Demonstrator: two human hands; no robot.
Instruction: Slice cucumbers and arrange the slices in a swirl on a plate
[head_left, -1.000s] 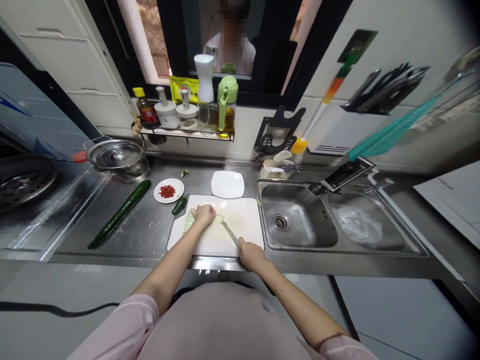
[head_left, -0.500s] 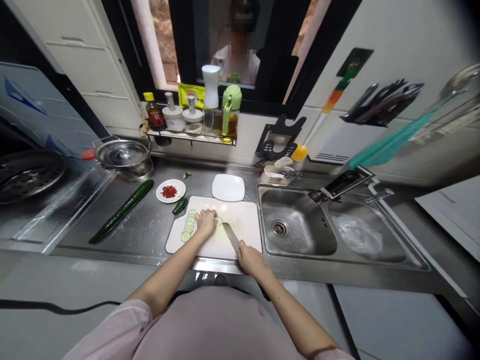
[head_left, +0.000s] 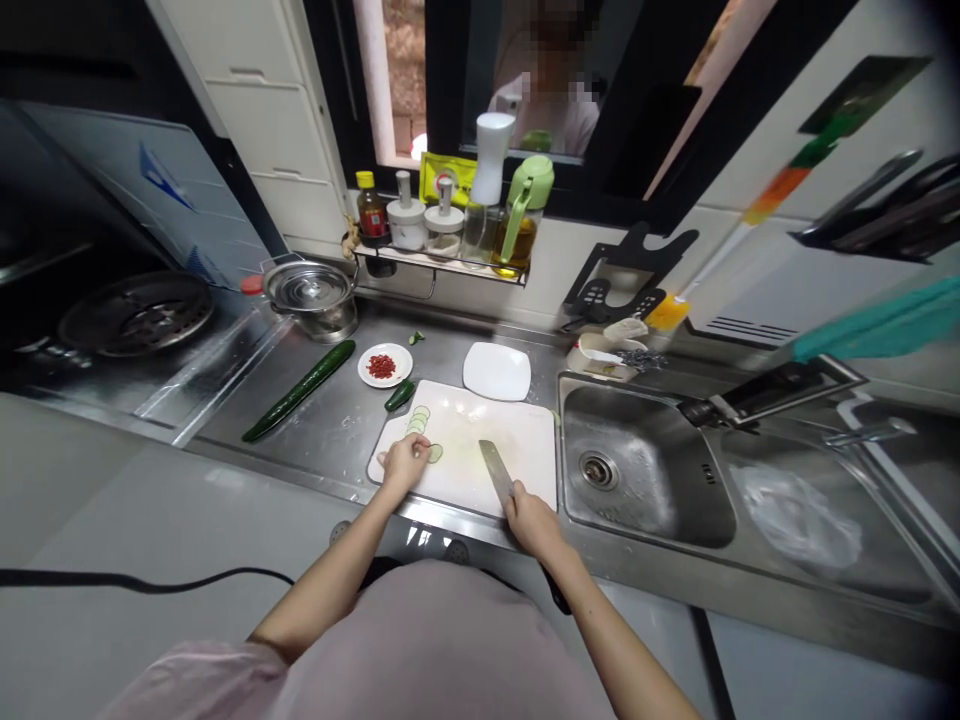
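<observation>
My left hand [head_left: 403, 464] is over the left side of the white cutting board [head_left: 457, 480], its thumb and forefinger pinched at the edge of a cucumber slice [head_left: 435, 454]. Behind that hand, a row of overlapping cucumber slices [head_left: 418, 420] lies on the board, partly hidden by the fingers. My right hand [head_left: 531, 518] grips the handle of a kitchen knife [head_left: 494, 468], whose blade points away from me over the right half of the board. A short cucumber end piece [head_left: 400, 395] rests just off the board's far left corner.
A whole cucumber [head_left: 300, 392] lies on the counter at left, near a plate of chopped red pieces [head_left: 385, 366]. Behind the board sits a white square plate [head_left: 496, 371]. The sink [head_left: 645, 470] adjoins on the right. A steel pot [head_left: 315, 298] stands at back left.
My left hand has moved from the board's middle to the left, over the row, and now pinches a slice. The knife stays in my right hand, farther from the left one. The view has shifted.
</observation>
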